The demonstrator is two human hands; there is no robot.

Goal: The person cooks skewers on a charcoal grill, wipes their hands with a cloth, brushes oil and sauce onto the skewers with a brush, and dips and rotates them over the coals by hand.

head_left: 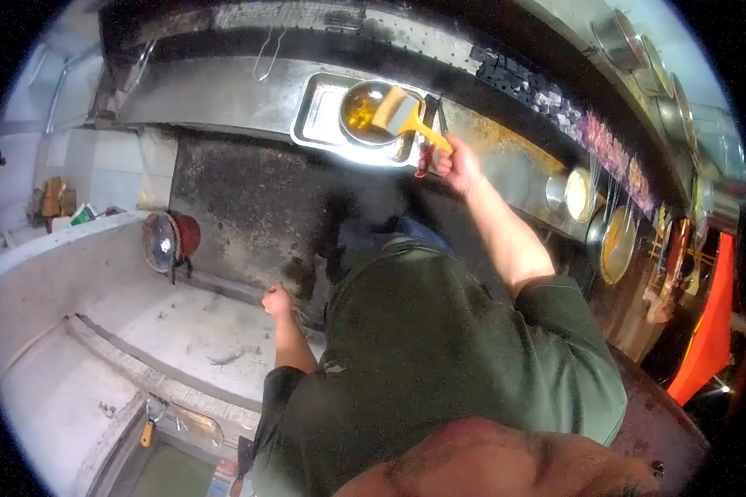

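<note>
My right hand [460, 166] is wrapped around the yellow handle of a wide basting brush [401, 113]. The brush's head lies over the right part of a round metal bowl [358, 126] holding yellow oil. Whether the bristles touch the oil, I cannot tell. Under the bowl is a shiny rectangular metal tray [305, 124] on the counter edge. A dark-handled tool [442, 116] lies beside the tray, close to my right hand. Low at my left side, my left hand [277, 300] is curled into a fist, with nothing visible in it.
Along the grill trough, charcoal [514, 76] glows pale, and skewered meat [617, 153] lies across its right part. A white-filled container [579, 195] and a round pan [618, 244] stand at the right. A reddish-brown pot [184, 235] is by the low wall at left.
</note>
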